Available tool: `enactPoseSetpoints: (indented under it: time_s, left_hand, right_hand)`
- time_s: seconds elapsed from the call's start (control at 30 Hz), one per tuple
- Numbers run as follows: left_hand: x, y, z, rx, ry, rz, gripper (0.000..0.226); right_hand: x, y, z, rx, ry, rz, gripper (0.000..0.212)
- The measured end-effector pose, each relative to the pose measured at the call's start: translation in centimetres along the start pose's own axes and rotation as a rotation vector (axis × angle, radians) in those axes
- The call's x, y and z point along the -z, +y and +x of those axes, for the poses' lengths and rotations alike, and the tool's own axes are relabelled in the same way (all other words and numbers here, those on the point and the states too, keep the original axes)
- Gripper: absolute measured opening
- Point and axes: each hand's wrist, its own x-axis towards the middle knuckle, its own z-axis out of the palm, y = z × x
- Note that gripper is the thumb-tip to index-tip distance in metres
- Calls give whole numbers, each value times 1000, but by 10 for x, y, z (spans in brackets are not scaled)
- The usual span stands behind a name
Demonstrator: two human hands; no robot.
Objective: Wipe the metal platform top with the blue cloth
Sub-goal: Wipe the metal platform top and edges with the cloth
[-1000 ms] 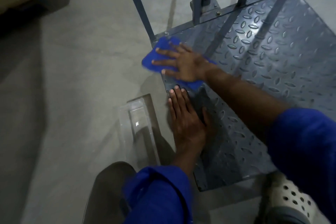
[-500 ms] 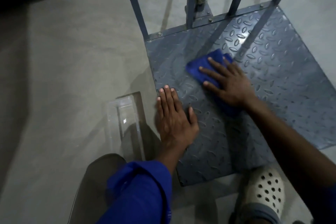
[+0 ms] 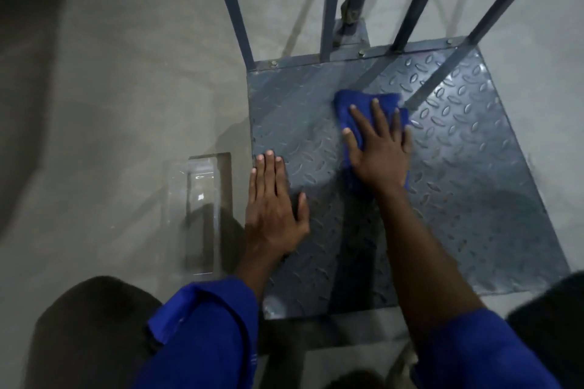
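The blue cloth (image 3: 357, 110) lies crumpled on the metal platform top (image 3: 474, 167), in the far half of the plate, near the middle between its left and right edges and a little before the far edge. The right hand (image 3: 379, 151) presses flat on the cloth, palm down, with the fingers (image 3: 377, 114) stretched out and a little spread; they do not clench the cloth, they only hold it against the plate. Part of the cloth shows beyond the fingertips and part beside the wrist.

The left hand (image 3: 273, 208) lies flat on the platform at its left edge, about halfway along it, with the fingers straight and close together and the thumb out to the right. It holds nothing.

The plate is grey with a raised diamond pattern. Along its far edge stand dark blue bars (image 3: 234, 6), fixed to a bolted strip. Both arms wear blue sleeves (image 3: 202, 335), pushed back from the wrists.

On the concrete floor (image 3: 110, 104), just left of the platform and beside the left hand, stands a clear plastic container (image 3: 192, 211).
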Motion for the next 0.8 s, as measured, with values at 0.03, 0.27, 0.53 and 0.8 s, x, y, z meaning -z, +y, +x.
enactPoseSetpoints:
  time_s: [0.03, 0.27, 0.53, 0.8]
  left_hand:
    - [1, 0, 1, -4, -4, 7, 85]
    - [13, 0, 1, 24, -59, -17, 83]
    - [12, 11, 0, 76, -29, -1, 79]
    - [2, 37, 11, 60, -13, 30, 83]
  right_hand:
    - [0, -1, 10, -65, 31, -6, 57]
    - [-13, -40, 53, 449, -228, -32, 57]
    - [-1, -5, 43, 59, -69, -12, 60]
    - [-3, 10, 58, 448, -153, -31, 59]
